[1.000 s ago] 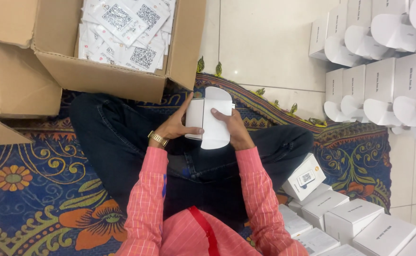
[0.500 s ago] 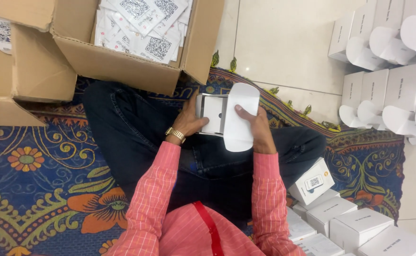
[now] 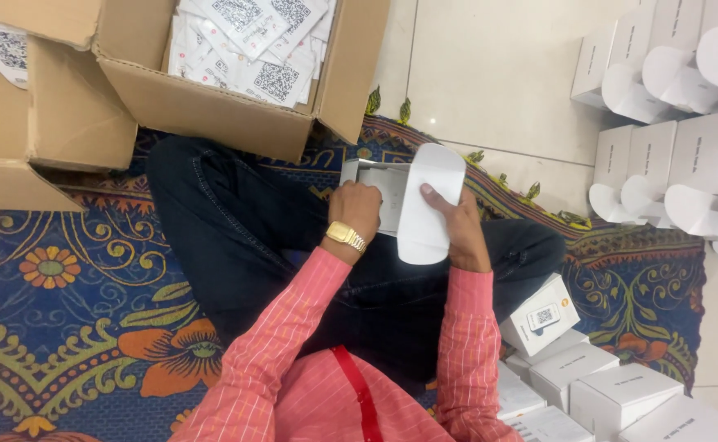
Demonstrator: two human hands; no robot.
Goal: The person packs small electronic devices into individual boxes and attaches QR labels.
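Barely any change in the last half second: the small white box (image 3: pixel 383 196) sits in the same two-handed hold over the lap, its long rounded flap (image 3: pixel 428 205) still standing open, and the view has only drifted a touch.

Left hand (image 3: pixel 357 214) first: it is wrapped round the near-left side of the box, fingers (image 3: pixel 369 196) curled and pressed together against the pale face, a gold wristwatch (image 3: pixel 346 236) showing on the wrist. Right hand (image 3: pixel 457 225) now: it cups the flap from the right, thumb lying across the flap's white surface, the other fingers hidden behind it, so I cannot tell how they sit. So the box lies between the two hands, touching both, with the flap folded over towards the person.

Beyond the knees, an open cardboard carton (image 3: pixel 212 106) holds a heap of white printed leaflets (image 3: pixel 252 49). Legs in dark trousers are crossed on a patterned blue rug (image 3: pixel 64 311). Closed white boxes (image 3: pixel 605 385) are stacked just beside the right elbow, one lying on top with a small label. Well apart, on the tiled floor (image 3: pixel 490 74), stand more white boxes with open flaps (image 3: pixel 670 123).
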